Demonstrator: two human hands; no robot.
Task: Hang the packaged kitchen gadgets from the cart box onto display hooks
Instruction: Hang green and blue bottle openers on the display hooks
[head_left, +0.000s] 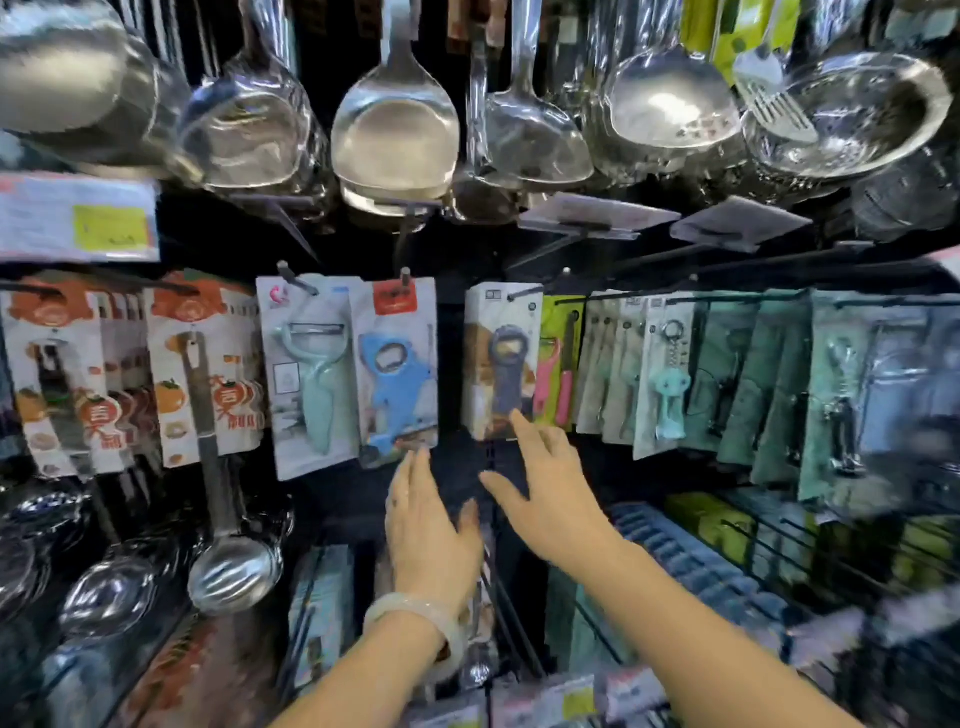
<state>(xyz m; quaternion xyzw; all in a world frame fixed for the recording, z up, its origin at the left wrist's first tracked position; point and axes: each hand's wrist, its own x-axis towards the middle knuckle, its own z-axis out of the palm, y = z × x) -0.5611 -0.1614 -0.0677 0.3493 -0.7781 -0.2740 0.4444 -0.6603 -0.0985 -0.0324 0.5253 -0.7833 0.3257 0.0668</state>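
Observation:
A carded blue bottle opener (397, 371) hangs on a hook at the middle of the display. To its right hangs a carded dark grey bottle opener (504, 364). My left hand (428, 525), fingers straight, reaches up with its fingertips at the bottom edge of the blue opener's card. Spread open, my right hand (545, 493) has its fingertips just at the lower edge of the grey opener's card. Neither hand holds anything. The cart box is out of view.
A pale green peeler pack (311, 374) hangs left of the blue opener. Orange-carded tools (208, 364) fill the left hooks, teal packs (779, 384) the right. Steel ladles and spatulas (395, 140) hang overhead. More packs and wire racks (727, 561) sit below.

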